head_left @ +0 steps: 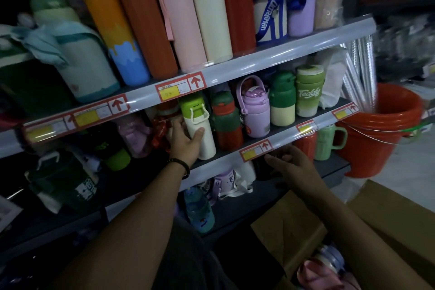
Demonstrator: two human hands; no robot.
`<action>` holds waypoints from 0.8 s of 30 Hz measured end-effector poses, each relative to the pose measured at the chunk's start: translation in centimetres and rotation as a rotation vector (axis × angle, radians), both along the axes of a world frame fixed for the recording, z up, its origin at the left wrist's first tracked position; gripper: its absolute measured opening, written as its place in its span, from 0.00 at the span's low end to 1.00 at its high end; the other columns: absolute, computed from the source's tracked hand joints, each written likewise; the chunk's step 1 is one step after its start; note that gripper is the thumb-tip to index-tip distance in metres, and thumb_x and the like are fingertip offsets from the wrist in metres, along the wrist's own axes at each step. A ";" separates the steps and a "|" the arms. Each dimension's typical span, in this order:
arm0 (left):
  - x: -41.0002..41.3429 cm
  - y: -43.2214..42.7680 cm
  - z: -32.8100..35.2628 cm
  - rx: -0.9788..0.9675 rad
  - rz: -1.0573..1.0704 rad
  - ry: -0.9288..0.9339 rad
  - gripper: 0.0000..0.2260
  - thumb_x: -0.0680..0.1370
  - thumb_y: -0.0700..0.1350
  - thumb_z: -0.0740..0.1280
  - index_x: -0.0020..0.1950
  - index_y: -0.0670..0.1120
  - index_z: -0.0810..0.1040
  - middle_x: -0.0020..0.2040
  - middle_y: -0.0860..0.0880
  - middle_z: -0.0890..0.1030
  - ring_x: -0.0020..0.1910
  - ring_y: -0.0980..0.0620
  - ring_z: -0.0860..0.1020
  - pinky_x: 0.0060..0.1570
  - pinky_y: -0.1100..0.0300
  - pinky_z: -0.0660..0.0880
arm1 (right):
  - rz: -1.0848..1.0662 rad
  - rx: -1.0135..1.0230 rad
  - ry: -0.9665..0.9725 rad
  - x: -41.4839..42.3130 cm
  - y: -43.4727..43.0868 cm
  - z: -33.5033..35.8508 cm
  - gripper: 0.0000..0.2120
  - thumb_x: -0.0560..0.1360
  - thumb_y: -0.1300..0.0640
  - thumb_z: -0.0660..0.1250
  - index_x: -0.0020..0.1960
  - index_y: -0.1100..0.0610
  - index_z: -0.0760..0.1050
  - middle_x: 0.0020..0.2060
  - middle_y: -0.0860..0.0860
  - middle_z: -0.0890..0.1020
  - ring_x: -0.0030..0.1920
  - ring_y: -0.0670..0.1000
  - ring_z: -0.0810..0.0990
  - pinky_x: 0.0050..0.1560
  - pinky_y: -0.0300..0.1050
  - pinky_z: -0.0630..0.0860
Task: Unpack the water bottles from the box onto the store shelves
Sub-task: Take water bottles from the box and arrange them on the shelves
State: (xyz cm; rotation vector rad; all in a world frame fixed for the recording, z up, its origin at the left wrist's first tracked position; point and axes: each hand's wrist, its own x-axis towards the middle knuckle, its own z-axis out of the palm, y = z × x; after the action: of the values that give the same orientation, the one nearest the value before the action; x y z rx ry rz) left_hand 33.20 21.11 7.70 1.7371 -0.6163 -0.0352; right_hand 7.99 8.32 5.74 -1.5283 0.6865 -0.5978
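My left hand (186, 141) grips a cream bottle with a lime-green lid (200, 122), which stands on the middle shelf (230, 153). To its right on that shelf stand a red and green bottle (227, 122), a lilac bottle (255, 111) and two green and cream bottles (282, 99). My right hand (292, 165) hovers just below the shelf's front rail with fingers loosely spread and holds nothing. The open cardboard box (289, 226) sits at the lower right, with pink and lilac bottles (327, 266) inside it.
Tall flasks (164, 19) fill the top shelf. A green mug (329, 141) and a red cup (304, 146) stand on the lower shelf, with more bottles (200, 209) beneath. Stacked red buckets (381, 129) sit on the floor at right.
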 end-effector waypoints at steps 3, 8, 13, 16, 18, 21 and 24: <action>-0.2 0.2 0.1 0.032 -0.005 0.002 0.24 0.81 0.40 0.70 0.75 0.46 0.66 0.61 0.54 0.77 0.56 0.59 0.77 0.66 0.50 0.74 | 0.019 -0.003 0.011 -0.2 0.0 0.0 0.16 0.79 0.50 0.73 0.62 0.56 0.75 0.51 0.57 0.83 0.50 0.60 0.85 0.48 0.64 0.84; -0.8 0.6 -0.1 0.114 -0.031 -0.016 0.34 0.78 0.39 0.75 0.78 0.45 0.61 0.62 0.57 0.68 0.62 0.55 0.71 0.61 0.57 0.70 | 0.033 0.001 0.039 -0.6 0.2 -0.1 0.18 0.77 0.48 0.75 0.61 0.55 0.74 0.50 0.58 0.83 0.50 0.60 0.85 0.47 0.62 0.84; -0.3 0.8 -0.5 0.200 -0.032 -0.042 0.35 0.77 0.38 0.76 0.77 0.44 0.60 0.63 0.56 0.67 0.64 0.52 0.71 0.63 0.53 0.71 | 0.035 0.026 0.052 -1.0 0.3 -0.1 0.19 0.77 0.48 0.76 0.60 0.57 0.74 0.49 0.59 0.83 0.47 0.60 0.85 0.44 0.57 0.84; -0.6 0.8 -0.4 0.203 -0.003 -0.004 0.36 0.75 0.41 0.78 0.76 0.45 0.62 0.66 0.52 0.72 0.65 0.47 0.75 0.64 0.48 0.74 | 0.031 0.050 0.049 -1.3 0.2 0.1 0.19 0.78 0.49 0.75 0.61 0.58 0.74 0.45 0.57 0.83 0.42 0.54 0.83 0.40 0.52 0.80; -0.6 0.6 -0.5 0.225 0.042 0.026 0.36 0.74 0.44 0.80 0.75 0.43 0.63 0.67 0.47 0.74 0.64 0.47 0.76 0.63 0.50 0.75 | 0.026 0.049 0.051 -1.7 -0.2 0.0 0.19 0.78 0.50 0.75 0.62 0.58 0.74 0.46 0.57 0.83 0.43 0.54 0.84 0.42 0.54 0.81; -0.5 0.4 -0.6 0.338 0.034 0.128 0.37 0.69 0.53 0.82 0.72 0.41 0.71 0.67 0.48 0.77 0.63 0.46 0.78 0.63 0.51 0.75 | 0.006 0.035 0.041 -2.4 -0.9 0.2 0.18 0.77 0.52 0.76 0.62 0.56 0.74 0.47 0.58 0.84 0.47 0.60 0.85 0.48 0.63 0.83; 0.0 -0.1 -1.5 0.439 0.077 0.147 0.53 0.52 0.69 0.77 0.73 0.45 0.73 0.69 0.42 0.76 0.63 0.40 0.78 0.63 0.48 0.77 | -0.028 0.035 0.021 -2.7 -1.7 0.2 0.17 0.76 0.52 0.77 0.60 0.56 0.76 0.47 0.59 0.83 0.44 0.60 0.84 0.42 0.58 0.82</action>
State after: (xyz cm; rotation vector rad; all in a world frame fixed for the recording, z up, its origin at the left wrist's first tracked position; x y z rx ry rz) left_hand 33.25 21.04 6.23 2.1583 -0.4538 -0.2587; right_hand 5.26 6.64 5.91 -1.4965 0.7320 -0.5887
